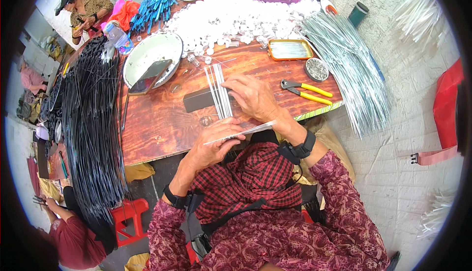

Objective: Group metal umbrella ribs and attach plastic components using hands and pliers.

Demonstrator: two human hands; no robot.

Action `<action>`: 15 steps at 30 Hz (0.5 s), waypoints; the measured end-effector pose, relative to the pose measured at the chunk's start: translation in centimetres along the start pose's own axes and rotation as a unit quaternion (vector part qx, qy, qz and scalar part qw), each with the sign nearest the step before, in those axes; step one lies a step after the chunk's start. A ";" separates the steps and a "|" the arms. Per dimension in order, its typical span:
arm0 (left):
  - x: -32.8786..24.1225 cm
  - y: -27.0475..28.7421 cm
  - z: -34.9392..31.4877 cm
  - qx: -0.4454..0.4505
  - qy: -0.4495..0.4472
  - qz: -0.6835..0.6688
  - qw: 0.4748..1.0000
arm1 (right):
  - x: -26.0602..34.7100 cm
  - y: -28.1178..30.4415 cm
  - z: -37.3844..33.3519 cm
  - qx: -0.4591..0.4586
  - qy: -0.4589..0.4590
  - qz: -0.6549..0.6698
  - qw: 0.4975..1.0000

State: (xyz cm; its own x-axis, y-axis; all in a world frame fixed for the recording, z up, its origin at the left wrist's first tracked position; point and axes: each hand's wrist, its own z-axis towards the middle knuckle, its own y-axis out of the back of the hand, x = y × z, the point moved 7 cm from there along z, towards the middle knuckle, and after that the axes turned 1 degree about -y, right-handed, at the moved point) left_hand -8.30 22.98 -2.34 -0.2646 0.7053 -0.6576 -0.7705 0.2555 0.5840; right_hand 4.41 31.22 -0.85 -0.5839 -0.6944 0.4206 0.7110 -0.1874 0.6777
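Several thin white strips (220, 94) lie side by side across a dark flat block (198, 101) on the wooden table. At their right edge is my right hand (254, 97), its fingers bent and drawn together; whatever the fingertips pinch is too small to make out. Closer to me, my left hand (216, 140) is closed on a small fan of white strips (260, 128), which sticks out to the right below my right wrist. The near ends of the strips on the block meet the fingers of this hand.
Yellow-handled pliers (307, 91), a small round tin (316, 69) and a yellow-rimmed tray (290, 58) are on the right. Clear strands (344, 69) lie beyond them. A white basin (129, 69), black strands (91, 123) and a clear-plastic-parts pile (236, 17) surround the table (152, 133). People work leftward.
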 end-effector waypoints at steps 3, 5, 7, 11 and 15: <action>0.1 0.1 0.1 0.018 -0.006 -0.001 1.000 | 0.2 -0.1 0.0 0.018 0.007 -0.003 1.000; 0.1 0.1 0.3 0.032 -0.011 0.013 0.999 | 0.2 -0.1 0.1 0.022 0.020 -0.008 1.000; -0.1 0.1 0.5 0.038 -0.029 0.038 0.998 | 0.1 -0.1 0.1 0.026 0.031 -0.012 0.999; 0.5 -0.1 0.3 0.009 0.007 0.002 1.000 | -0.8 0.4 0.8 0.026 0.022 0.030 0.999; 0.5 0.2 0.2 -0.008 0.008 0.035 0.999 | -2.6 1.4 2.7 -0.012 -0.018 0.030 0.999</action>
State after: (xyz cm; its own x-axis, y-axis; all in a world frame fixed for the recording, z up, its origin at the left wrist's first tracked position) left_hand -8.41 23.49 -2.44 -0.3272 0.7096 -0.6240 -0.7594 0.1955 0.6205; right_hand 5.90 34.69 0.68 -0.5533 -0.6792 0.4823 0.7544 -0.1632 0.6358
